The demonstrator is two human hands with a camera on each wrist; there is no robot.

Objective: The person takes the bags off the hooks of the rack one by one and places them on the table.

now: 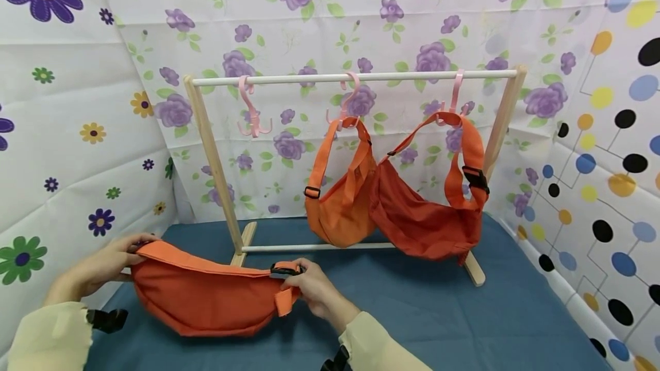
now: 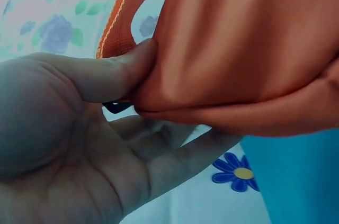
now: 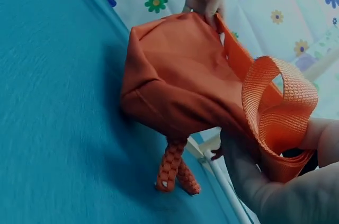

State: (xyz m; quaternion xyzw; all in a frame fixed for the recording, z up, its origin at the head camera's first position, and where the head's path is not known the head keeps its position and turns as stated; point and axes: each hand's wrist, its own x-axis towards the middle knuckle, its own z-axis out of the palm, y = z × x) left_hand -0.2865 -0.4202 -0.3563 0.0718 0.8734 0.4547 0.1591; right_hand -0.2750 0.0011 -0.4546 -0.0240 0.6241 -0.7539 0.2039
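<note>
An orange-red waist bag (image 1: pixel 206 296) is held lengthwise between both hands, just above the blue tabletop in the head view. My left hand (image 1: pixel 105 265) pinches its left end; in the left wrist view the thumb (image 2: pixel 116 75) presses on the fabric near the strap. With my right hand (image 1: pixel 317 291) I grip the other end by the black buckle (image 1: pixel 285 271) and the orange strap. A loop of that strap (image 3: pixel 286 97) stands up beside the fingers in the right wrist view, and two braided cords (image 3: pixel 172 166) dangle below the bag.
Behind stands a wooden rack with a white rail (image 1: pixel 309 78). One pink hook (image 1: pixel 254 113) hangs bare at left. A smaller orange bag (image 1: pixel 340 216) and a red bag (image 1: pixel 428 216) hang from the other hooks. Patterned cloth walls surround the blue table (image 1: pixel 412 314).
</note>
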